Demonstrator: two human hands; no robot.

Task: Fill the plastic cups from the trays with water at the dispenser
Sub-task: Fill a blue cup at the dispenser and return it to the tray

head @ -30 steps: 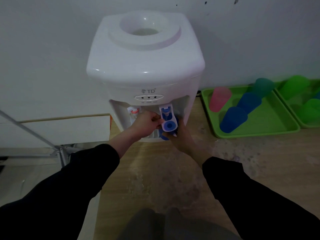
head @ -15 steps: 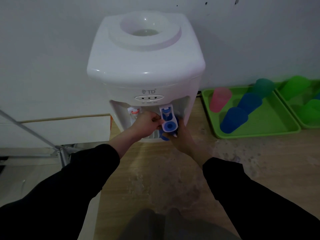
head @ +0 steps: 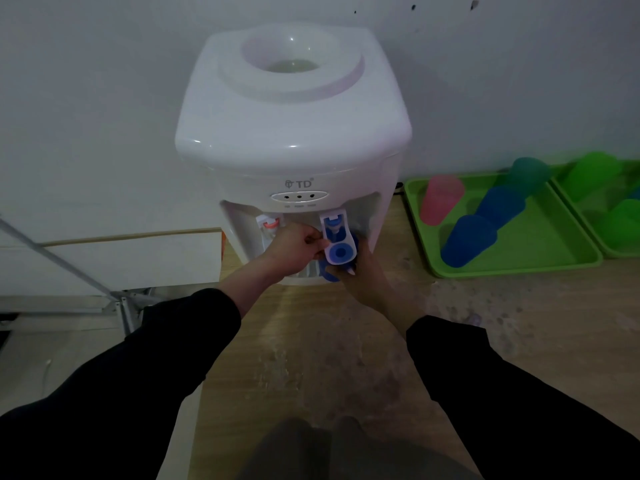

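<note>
The left hand (head: 296, 249) has its fingers curled against the blue tap lever (head: 337, 244), thumb and fingertips closed onto its left edge. The right hand (head: 363, 275) grips the held blue cup (head: 329, 274) from below and from 5 o'clock, fingers wrapped narrowly round it. The lever hides most of the cup.

The wooden table (head: 346, 358) fills the lower middle. Its left edge runs from 7 o'clock up to the dispenser's foot, passing beneath the left forearm. The white dispenser (head: 294, 133) stands at 12 o'clock against the wall (head: 104, 98), close to that left edge, and a red tap (head: 272, 223) sits in its recess just left of the left hand. A narrow strip of wood separates it from the near green tray (head: 547, 237) at 3 o'clock. The far green tray (head: 585, 216) touches that tray's right side and is cut off by the frame.

The near tray carries two blue cups (head: 469, 240), a pink cup (head: 441, 199) and a teal cup (head: 530, 174). Green cups (head: 592, 174) stand in the far tray. The held cup sits directly under the lever, between both hands and well apart from the trays.
</note>
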